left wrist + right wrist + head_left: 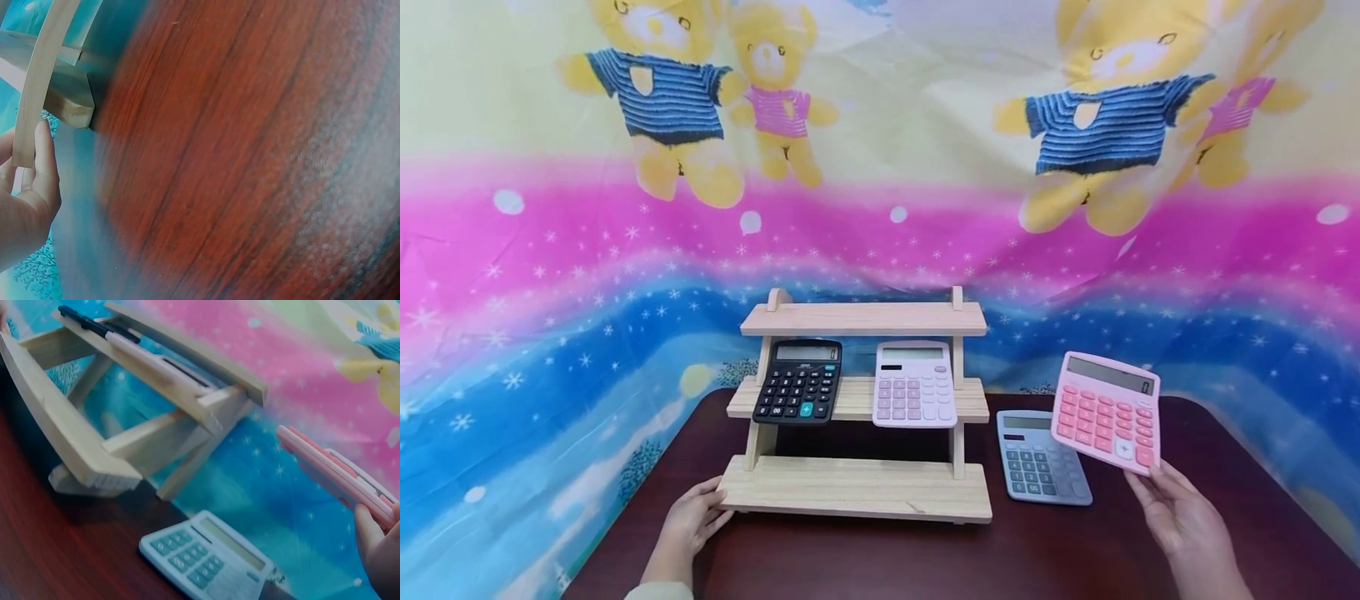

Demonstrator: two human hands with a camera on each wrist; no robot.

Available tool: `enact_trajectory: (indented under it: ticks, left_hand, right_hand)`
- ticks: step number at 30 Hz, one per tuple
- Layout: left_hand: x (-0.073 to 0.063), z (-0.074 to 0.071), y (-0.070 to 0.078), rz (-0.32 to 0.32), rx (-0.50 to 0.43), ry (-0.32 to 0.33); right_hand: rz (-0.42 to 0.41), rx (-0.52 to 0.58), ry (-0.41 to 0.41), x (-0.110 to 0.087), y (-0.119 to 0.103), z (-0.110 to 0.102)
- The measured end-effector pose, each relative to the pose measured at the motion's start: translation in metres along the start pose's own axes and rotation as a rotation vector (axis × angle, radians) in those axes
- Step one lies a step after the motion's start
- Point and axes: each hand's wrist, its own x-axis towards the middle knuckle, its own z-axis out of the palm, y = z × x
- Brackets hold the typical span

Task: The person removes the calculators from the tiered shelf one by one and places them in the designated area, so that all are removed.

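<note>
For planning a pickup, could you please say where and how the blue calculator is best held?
Probably take the blue calculator by its near edge, from the front: it lies face up on the table, with that edge uncovered.

Black calculator, large teal key. Pale-pink calculator. Bright-pink calculator, white plus key. Grey-blue calculator. Rack: pale, grained wood. Table: dark red-brown. Backdrop: pink and blue bands, white snowflakes.
</note>
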Motion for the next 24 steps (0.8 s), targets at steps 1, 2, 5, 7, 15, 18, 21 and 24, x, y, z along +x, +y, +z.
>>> enact_trajectory:
  ticks: [1,2,5,7,15,18,21,24]
  left_hand:
    - [-0.001,0.001,0.001,0.000,0.003,-0.006]
    - [-0.001,0.001,0.003,0.000,0.004,-0.010]
    - [-0.003,0.002,0.006,0.000,0.000,-0.016]
    - [-0.003,0.002,0.007,-0.001,-0.004,-0.017]
    - [0.000,0.001,0.004,-0.001,-0.005,0.002]
    - [0.001,-0.001,0.003,0.000,-0.008,0.004]
    - [0.000,-0.002,0.003,0.003,-0.018,0.012]
    - [0.000,-0.002,0.002,0.004,-0.026,0.014]
  right_hand:
    - [-0.005,-0.001,0.000,0.000,-0.001,-0.002]
    - [-0.011,-0.002,-0.009,0.000,-0.002,-0.004]
    - [-0.025,-0.010,-0.036,0.000,-0.004,-0.010]
    - [-0.031,-0.023,-0.020,0.000,-0.006,-0.013]
    - [-0.048,-0.103,0.071,0.002,-0.017,-0.025]
    - [-0.055,-0.103,0.039,0.003,-0.019,-0.030]
    - [-0.051,-0.095,0.020,0.004,-0.022,-0.035]
    - [-0.035,-0.104,0.035,0.003,-0.028,-0.040]
